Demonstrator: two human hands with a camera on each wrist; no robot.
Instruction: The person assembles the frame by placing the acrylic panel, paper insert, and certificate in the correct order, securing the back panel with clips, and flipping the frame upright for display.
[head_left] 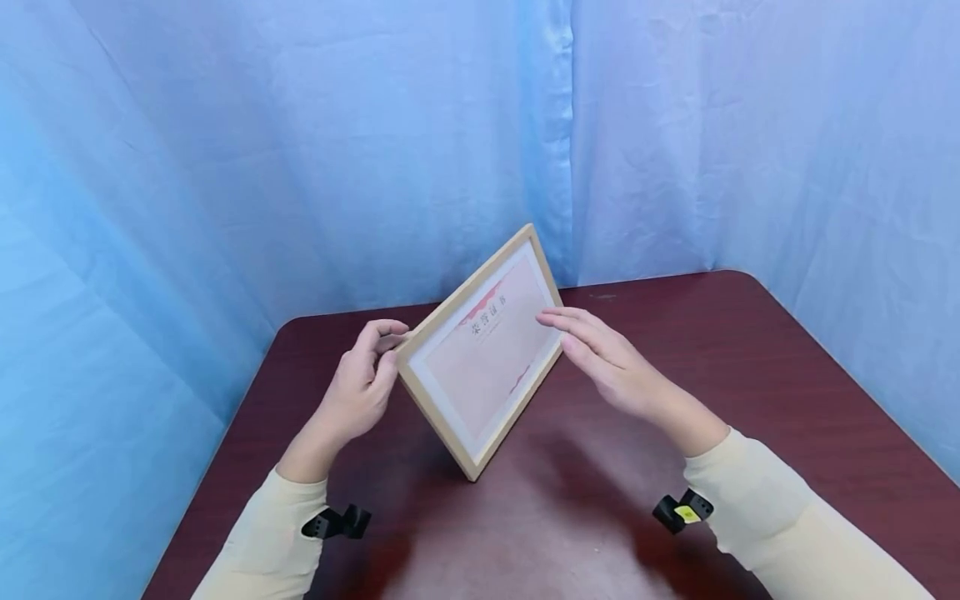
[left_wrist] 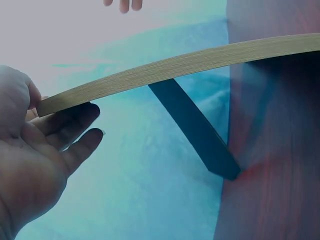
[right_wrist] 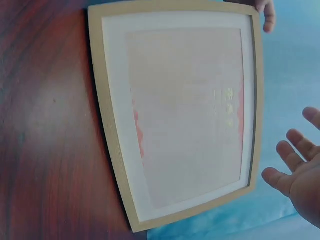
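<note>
Picture frame (head_left: pixel 480 350) stands tilted on table (head_left: pixel 750 367), long axis diagonal; my left hand (head_left: pixel 360 383) pinches left corner, my right hand (head_left: pixel 600 354) flat, fingers straight, just beside right edge.

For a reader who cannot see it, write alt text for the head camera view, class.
A person stands a wooden picture frame holding a pink certificate on a dark red table. The left hand pinches the frame's left corner, while the right hand, fingers straight, is beside its right edge. Blue curtain hangs behind.
</note>
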